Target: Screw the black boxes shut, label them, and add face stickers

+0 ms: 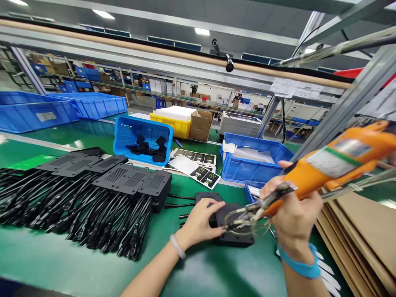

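Note:
My right hand (293,210) is wrapped round an orange power tool (331,165), tilted, its tip over a black box (236,239) on the green bench. My left hand (202,220) rests at the left side of that box, thumb and fingers apart against its edges. Another black box (206,196) lies just behind, partly hidden by my left hand. Short black cables stick out to the left of these boxes. The tool's tip has thin wires round it and is somewhat blurred.
Many black boxes (123,177) with cables cover the left of the bench. Behind them are a blue basket (119,142) of black pieces and label sheets (210,178). A blue bin (236,167) stands behind the tool; cardboard (368,231) is stacked at the right.

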`<move>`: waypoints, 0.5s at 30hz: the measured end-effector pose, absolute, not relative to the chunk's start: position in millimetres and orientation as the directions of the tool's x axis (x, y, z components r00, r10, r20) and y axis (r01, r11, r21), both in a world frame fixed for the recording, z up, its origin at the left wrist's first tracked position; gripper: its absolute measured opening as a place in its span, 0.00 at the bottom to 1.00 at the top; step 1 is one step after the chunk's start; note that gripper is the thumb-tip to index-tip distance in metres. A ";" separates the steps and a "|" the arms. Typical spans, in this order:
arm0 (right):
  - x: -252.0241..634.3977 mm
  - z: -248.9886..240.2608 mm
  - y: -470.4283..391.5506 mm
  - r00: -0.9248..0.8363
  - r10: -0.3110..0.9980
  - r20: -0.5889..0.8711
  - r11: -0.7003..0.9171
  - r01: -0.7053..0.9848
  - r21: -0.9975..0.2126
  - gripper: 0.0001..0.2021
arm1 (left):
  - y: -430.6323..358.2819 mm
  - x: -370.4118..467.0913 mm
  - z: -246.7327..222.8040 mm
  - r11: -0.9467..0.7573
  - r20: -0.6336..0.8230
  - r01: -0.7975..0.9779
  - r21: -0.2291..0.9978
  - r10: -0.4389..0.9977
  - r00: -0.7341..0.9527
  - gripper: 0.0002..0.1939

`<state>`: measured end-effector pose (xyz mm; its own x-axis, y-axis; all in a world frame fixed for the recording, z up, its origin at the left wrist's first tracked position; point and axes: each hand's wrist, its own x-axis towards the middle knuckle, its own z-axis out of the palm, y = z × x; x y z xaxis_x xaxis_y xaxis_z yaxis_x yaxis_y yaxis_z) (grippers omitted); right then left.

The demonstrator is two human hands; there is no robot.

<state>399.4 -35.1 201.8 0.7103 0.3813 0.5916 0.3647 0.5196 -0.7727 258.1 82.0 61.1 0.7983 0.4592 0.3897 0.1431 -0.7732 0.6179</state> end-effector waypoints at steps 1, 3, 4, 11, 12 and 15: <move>406.6 212.7 -37.7 0.736 0.357 0.575 0.559 0.325 -0.763 0.17 | 91.1 254.9 62.8 -0.765 0.395 0.169 0.621 0.491 0.776 0.37; 422.0 232.6 -41.4 0.757 0.326 0.566 0.598 0.299 -0.744 0.15 | 110.9 248.7 63.3 -0.745 0.389 0.234 0.625 0.556 0.734 0.37; 429.5 239.9 -42.4 0.756 0.327 0.567 0.596 0.300 -0.744 0.14 | 120.1 246.3 62.0 -0.734 0.378 0.264 0.625 0.581 0.720 0.37; 454.3 228.5 -40.5 0.742 0.387 0.547 0.466 0.355 -0.811 0.16 | 124.5 249.4 53.1 -0.783 0.381 0.278 0.557 0.538 0.752 0.28; 453.9 222.3 -40.2 0.743 0.401 0.535 0.441 0.355 -0.824 0.17 | 116.8 251.3 54.3 -0.798 0.391 0.246 0.550 0.506 0.769 0.26; 451.8 204.1 -40.2 0.737 0.417 0.532 0.384 0.387 -0.838 0.17 | 91.9 255.9 58.7 -0.827 0.356 0.126 0.549 0.367 0.860 0.25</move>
<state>451.8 -40.2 204.1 0.7367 0.4174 0.5321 0.3874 0.3845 -0.8379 255.9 91.9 58.7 0.8596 0.3669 0.3557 0.1257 -0.8265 0.5487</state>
